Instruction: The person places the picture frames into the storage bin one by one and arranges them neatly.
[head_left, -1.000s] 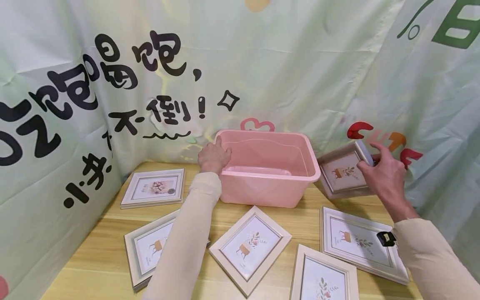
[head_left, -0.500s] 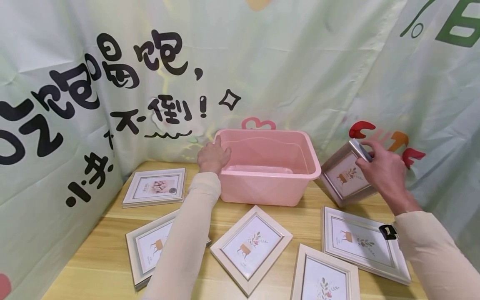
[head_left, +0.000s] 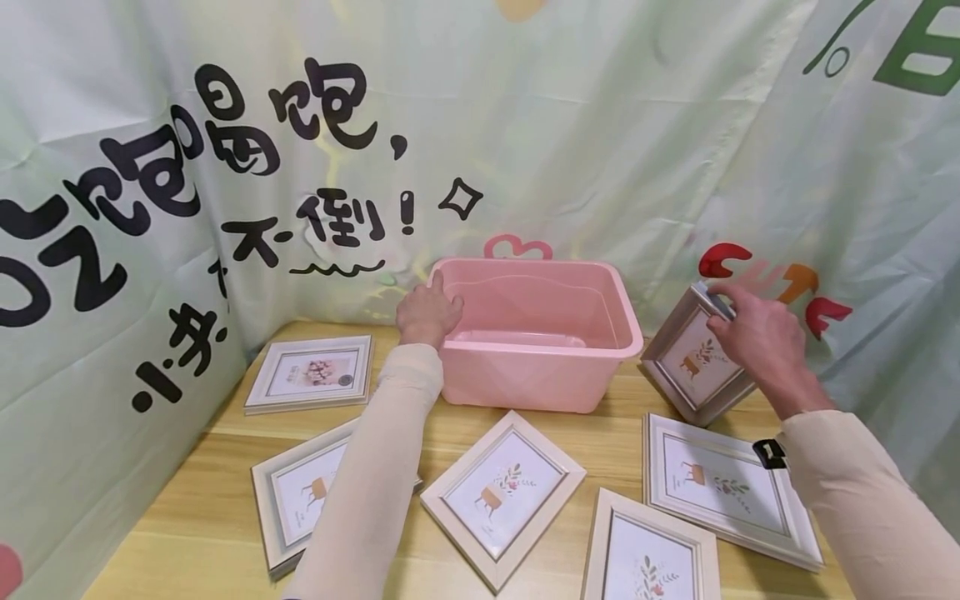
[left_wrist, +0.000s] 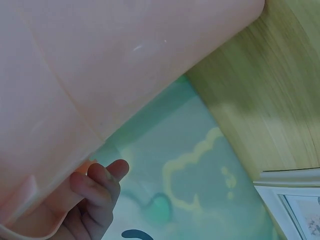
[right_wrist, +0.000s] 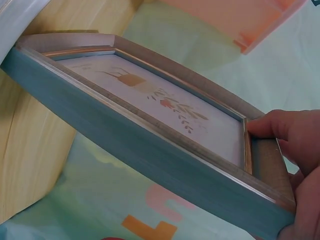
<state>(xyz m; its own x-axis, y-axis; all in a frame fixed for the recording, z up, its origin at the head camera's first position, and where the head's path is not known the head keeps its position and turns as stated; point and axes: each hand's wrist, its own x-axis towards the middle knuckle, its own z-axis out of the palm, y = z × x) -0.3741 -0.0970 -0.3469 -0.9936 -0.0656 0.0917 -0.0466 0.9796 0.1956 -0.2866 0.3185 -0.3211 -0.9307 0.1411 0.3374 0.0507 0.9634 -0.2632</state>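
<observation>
My left hand (head_left: 429, 313) grips the left rim of a pink plastic tub (head_left: 528, 379). In the left wrist view its fingers (left_wrist: 100, 187) curl under the rim beside the tub's wall (left_wrist: 115, 65). My right hand (head_left: 767, 337) pinches a picture frame (head_left: 693, 358) by its upper edge, right of the tub. That frame stands tilted, a lower corner close to the table, its deer-like print facing me. In the right wrist view the thumb (right_wrist: 272, 125) presses on the front of the frame's border (right_wrist: 165, 145); the other fingers are mostly hidden behind it.
Several more picture frames lie on the wooden table (head_left: 180, 508): a floral one (head_left: 309, 375) at back left, one partly under my left arm (head_left: 292, 500), one in the middle (head_left: 502, 500), and two at right (head_left: 652, 554). A printed curtain (head_left: 570, 167) hangs behind.
My right hand has shifted slightly left, turning the frame it holds steeper, with its lower corner moving down and toward me. The left hand stays on the tub's rim.
</observation>
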